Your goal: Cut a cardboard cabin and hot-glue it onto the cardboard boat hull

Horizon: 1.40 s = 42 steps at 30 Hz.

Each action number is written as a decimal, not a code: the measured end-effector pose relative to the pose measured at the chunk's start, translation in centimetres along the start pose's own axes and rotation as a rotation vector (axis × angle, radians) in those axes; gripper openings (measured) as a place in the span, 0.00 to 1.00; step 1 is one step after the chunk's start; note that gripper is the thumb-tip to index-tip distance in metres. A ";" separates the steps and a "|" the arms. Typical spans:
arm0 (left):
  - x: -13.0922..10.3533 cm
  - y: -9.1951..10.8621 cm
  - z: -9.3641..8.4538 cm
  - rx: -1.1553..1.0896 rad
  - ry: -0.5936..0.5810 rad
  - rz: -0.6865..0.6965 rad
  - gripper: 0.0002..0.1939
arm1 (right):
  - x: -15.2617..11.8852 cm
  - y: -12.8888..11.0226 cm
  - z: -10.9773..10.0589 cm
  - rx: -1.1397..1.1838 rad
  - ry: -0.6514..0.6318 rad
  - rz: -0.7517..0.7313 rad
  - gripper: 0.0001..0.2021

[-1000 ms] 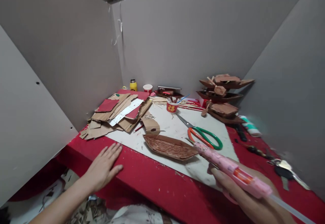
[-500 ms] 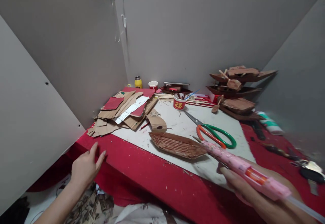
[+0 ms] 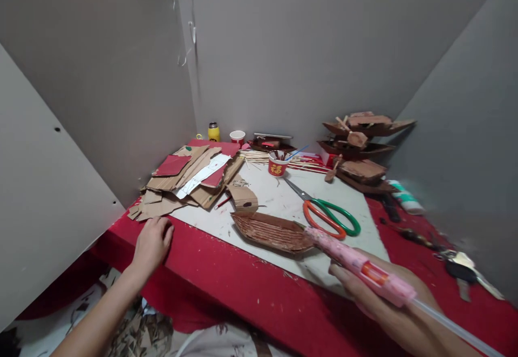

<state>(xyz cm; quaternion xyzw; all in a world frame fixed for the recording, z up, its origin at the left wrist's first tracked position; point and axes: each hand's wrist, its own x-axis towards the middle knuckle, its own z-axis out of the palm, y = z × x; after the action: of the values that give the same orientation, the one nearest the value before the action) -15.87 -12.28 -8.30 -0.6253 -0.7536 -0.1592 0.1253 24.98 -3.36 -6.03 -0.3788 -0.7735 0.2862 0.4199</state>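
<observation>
Head camera: from where I stand, the brown boat (image 3: 269, 234) lies just below the centre of the frame, up and to the left of the right hand (image 3: 380, 305) and well to the right of the left hand (image 3: 151, 242). The right is plainly nearer. Its fingers are wrapped round a pink glue gun (image 3: 343, 254), whose nozzle points up-left over the boat's right end; whether they touch, I can't tell. The hull's long axis slants gently down towards the lower right.

The left hand sits at left of centre on the red cloth (image 3: 243, 287), fingers bent under; with its palm hidden, I can't tell whether anything is in it.

The boat looks like painted cardboard, shallow, its ends tapered, its floor ribbed lengthwise. It rests on a smooth white board (image 3: 269, 197) beside a curved, tan cardboard piece (image 3: 242, 197) and metal scissors (image 3: 304, 195) with green and orange handles. A cloudy, rod-like glue stick (image 3: 449, 322) trails to the lower right.
</observation>
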 end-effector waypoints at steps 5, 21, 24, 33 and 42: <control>-0.3 4.1 1.2 -0.124 -0.034 0.111 0.12 | -2.2 -1.0 0.3 -0.045 0.042 0.107 0.17; -3.1 20.4 0.6 -0.568 -0.628 0.851 0.37 | -2.4 -1.7 0.2 -0.124 0.008 0.029 0.14; -2.5 20.6 0.9 -0.557 -0.666 0.885 0.38 | -2.4 -1.2 0.2 -0.166 0.006 -0.009 0.15; -3.0 9.0 0.4 -0.233 -0.358 0.482 0.28 | -2.3 -1.6 -0.2 -0.234 -0.002 0.035 0.12; -6.9 -7.2 -6.6 0.206 -0.502 -0.401 0.28 | -2.6 -3.1 0.3 -0.129 0.043 0.094 0.19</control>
<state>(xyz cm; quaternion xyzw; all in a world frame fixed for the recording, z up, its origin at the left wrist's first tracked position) -21.76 -22.31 -5.49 -0.4682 -0.8812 0.0556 -0.0355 24.58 -7.25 -5.02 -0.4469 -0.7626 0.2470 0.3971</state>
